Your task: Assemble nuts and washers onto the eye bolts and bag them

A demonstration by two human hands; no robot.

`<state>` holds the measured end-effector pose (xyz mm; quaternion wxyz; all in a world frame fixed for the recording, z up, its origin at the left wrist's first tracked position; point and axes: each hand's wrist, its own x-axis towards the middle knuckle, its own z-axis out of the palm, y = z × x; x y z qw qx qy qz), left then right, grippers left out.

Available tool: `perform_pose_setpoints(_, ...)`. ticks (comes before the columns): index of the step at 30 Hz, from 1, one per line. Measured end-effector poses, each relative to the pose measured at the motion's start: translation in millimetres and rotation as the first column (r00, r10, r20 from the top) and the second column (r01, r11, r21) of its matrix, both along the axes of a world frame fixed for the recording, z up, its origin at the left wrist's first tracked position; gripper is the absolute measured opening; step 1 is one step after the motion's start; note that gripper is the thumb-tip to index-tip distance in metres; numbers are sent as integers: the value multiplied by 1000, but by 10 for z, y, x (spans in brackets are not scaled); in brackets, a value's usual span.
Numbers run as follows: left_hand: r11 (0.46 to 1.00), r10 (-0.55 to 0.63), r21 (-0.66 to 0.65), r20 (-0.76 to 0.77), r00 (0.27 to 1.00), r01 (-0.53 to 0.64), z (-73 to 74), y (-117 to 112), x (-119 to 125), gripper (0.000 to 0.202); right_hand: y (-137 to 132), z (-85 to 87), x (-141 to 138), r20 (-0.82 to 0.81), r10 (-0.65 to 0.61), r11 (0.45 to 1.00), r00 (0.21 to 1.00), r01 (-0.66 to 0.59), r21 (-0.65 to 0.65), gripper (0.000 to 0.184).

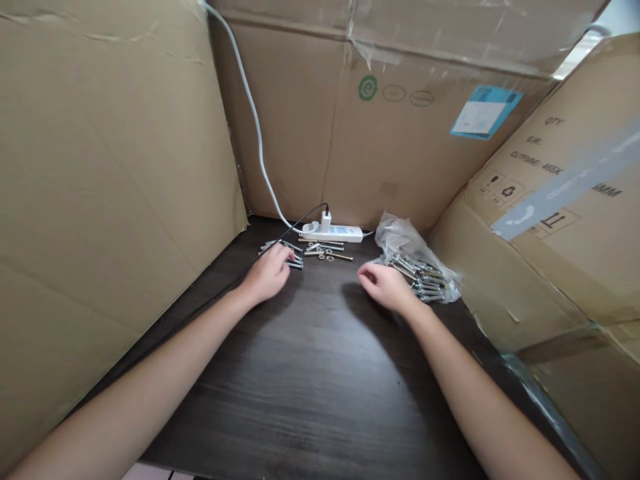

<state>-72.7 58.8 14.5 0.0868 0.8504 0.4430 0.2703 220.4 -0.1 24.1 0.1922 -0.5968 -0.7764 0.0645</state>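
Head view: boxes (310, 133), power strip (342, 233) behind bolts (296, 262)

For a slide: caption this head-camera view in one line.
Left hand on loose bolts, right hand beside a plastic bag of bolts, on a dark table walled by cardboard boxes.

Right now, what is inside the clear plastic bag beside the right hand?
Inside the clear plastic bag lie bunched silver bolts, close to the right hand. The upper bolts cover the lower ones, and the crumpled plastic behind hides anything else.
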Motion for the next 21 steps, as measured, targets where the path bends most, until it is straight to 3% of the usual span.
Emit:
perform_pose_setpoints(4,979,204,16,-89,975,-203,-39,74,-330,27,254,-70,-732,7,66,997,998,-66,39,16)
perform_pose_setpoints(8,977,211,12,-159,965,-212,-89,95,-433,25,369,-127,-1141,36,52,996,998,-55,74,19)
perform_pose_setpoints(21,983,155,-64,-189,970,-169,-109,123,-441,17,390,-246,-1185,65,89,990,994,-95,100,12)
